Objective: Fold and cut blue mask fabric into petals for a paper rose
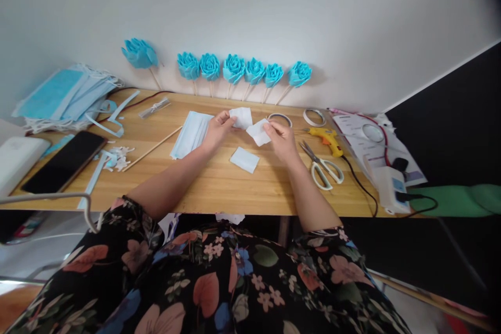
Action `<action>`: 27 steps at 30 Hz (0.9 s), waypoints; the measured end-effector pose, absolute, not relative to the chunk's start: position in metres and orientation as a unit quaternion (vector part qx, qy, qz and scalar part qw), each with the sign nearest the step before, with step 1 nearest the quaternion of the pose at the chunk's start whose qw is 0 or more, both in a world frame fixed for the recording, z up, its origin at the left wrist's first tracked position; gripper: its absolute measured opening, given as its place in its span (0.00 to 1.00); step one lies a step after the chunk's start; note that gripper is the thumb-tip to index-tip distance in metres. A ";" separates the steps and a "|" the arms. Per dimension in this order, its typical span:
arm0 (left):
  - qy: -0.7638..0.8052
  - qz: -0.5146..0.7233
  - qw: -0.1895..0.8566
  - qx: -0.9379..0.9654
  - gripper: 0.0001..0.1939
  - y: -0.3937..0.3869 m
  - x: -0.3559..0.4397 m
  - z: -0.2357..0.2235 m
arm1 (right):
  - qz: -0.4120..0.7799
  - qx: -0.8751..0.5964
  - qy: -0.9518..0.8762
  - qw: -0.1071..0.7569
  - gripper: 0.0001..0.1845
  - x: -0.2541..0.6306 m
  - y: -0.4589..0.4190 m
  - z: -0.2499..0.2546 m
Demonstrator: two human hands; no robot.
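Note:
My left hand (219,129) pinches a small white piece of mask fabric (241,118) between thumb and fingers. A second white fabric piece (259,133) is gripped in my right hand (282,140), close beside the first. Both pieces are held over the table. Below them a pale blue rectangle of fabric (245,159) lies flat on the wood. Next to my left wrist lies a pleated face mask (191,134), partly covered by my forearm. White-handled scissors (321,166) rest to the right of my right forearm.
Blue fabric flowers (235,69) on sticks lean against the wall. A yellow glue gun (327,140), tape rolls (314,117) and a power strip (391,188) are at right. At left are a mask stack (68,96), a phone (64,162), fabric scraps (116,157) and a wooden stick (152,148).

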State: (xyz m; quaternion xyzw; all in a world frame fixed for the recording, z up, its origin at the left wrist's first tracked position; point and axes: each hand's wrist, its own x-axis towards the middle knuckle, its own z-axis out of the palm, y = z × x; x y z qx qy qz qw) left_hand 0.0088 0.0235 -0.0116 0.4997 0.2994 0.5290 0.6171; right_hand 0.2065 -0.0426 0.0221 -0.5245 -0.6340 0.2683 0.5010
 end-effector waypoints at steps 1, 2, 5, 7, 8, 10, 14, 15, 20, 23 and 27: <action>0.291 0.528 0.628 0.492 0.17 0.020 0.011 -0.010 | 0.283 -0.534 -0.612 0.510 0.22 0.206 -0.043 0.022; 0.284 0.524 0.637 0.488 0.16 0.017 0.013 -0.009 | 0.302 -0.542 -0.593 0.513 0.22 0.204 -0.043 0.021; 0.271 0.492 0.661 0.498 0.18 0.005 0.018 -0.003 | 0.354 -0.546 -0.553 0.521 0.23 0.198 -0.043 0.019; 0.262 0.474 0.674 0.502 0.19 -0.003 0.022 0.001 | 0.370 -0.546 -0.533 0.530 0.23 0.194 -0.042 0.017; 0.256 0.464 0.682 0.504 0.19 -0.006 0.024 0.002 | 0.371 -0.547 -0.527 0.534 0.23 0.193 -0.042 0.016; 0.247 0.448 0.699 0.500 0.20 -0.010 0.027 0.003 | 0.361 -0.553 -0.523 0.539 0.23 0.191 -0.041 0.014; 0.231 0.441 0.712 0.495 0.23 -0.013 0.030 0.000 | 0.339 -0.568 -0.519 0.542 0.24 0.189 -0.039 0.010; 0.226 0.443 0.713 0.495 0.25 -0.013 0.030 -0.001 | 0.339 -0.568 -0.514 0.546 0.24 0.189 -0.039 0.010; 0.215 0.436 0.720 0.496 0.30 -0.013 0.030 -0.001 | 0.343 -0.561 -0.508 0.556 0.25 0.188 -0.039 0.012; 0.233 0.431 0.702 0.517 0.28 -0.012 0.029 -0.006 | 0.342 -0.569 -0.511 0.546 0.25 0.187 -0.039 0.011; 0.271 0.433 0.671 0.538 0.22 -0.010 0.028 -0.013 | 0.358 -0.559 -0.517 0.540 0.25 0.188 -0.039 0.006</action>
